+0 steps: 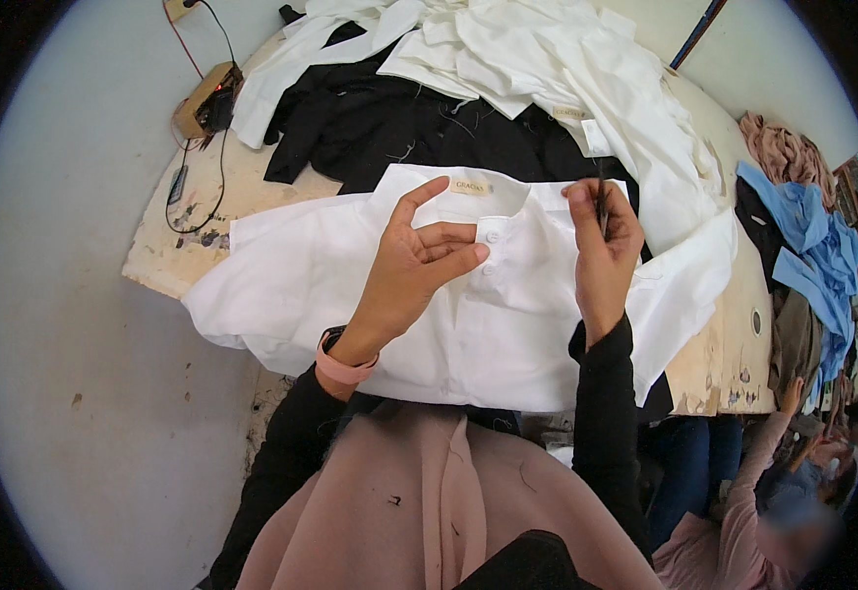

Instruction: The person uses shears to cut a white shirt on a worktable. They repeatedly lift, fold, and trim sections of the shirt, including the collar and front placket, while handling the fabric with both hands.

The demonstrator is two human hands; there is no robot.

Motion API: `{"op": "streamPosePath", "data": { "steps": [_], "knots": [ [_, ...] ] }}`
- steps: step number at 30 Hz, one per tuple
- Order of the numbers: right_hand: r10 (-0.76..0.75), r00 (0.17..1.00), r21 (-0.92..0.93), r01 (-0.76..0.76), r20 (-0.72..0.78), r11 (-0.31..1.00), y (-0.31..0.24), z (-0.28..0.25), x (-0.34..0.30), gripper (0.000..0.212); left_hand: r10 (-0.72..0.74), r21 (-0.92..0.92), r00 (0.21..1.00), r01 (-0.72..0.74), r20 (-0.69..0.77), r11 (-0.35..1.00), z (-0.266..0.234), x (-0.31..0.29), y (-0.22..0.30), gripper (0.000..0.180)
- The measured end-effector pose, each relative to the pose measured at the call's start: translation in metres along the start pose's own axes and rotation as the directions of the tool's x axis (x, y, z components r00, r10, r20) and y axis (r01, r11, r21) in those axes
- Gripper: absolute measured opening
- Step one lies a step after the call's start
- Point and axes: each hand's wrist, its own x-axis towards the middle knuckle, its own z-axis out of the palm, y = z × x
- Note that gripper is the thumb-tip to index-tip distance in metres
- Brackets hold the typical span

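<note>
A white shirt lies spread across the table in front of me, its collar toward the far side and a small label inside the neck. My left hand pinches the shirt's front at the neck opening, beside the buttons, with thumb and fingers; its index finger sticks up over the collar. At the right end of the collar, my right hand grips a thin dark pointed tool, which looks like thread snips. The tool points away from me, and its lower part is hidden in the fingers.
Black garments and a heap of white garments cover the table's far side. A wooden box with cords sits at the far left edge of the wooden table. Blue garments hang at right, near another person's arm.
</note>
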Motion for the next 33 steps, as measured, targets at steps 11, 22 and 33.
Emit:
{"op": "streamPosePath", "data": {
  "steps": [11, 22, 33],
  "knots": [
    [0.012, 0.979, -0.094, 0.007, 0.202, 0.996, 0.003, 0.001, -0.015, 0.01, 0.056, 0.021, 0.998, -0.056, 0.029, 0.998, 0.002, -0.005, -0.005, 0.078],
    [-0.005, 0.986, -0.273, 0.051, 0.166, 0.961, -0.001, -0.011, -0.039, 0.027, 0.652, 0.612, 0.751, -0.565, 0.103, 0.554, 0.01, -0.017, -0.022, 0.018],
    [-0.146, 0.945, -0.573, 0.296, 0.293, 0.765, -0.018, -0.032, -0.054, 0.021, 0.699, 0.743, 0.642, -0.625, 0.314, 0.241, 0.013, -0.023, -0.019, 0.025]
  ]
}}
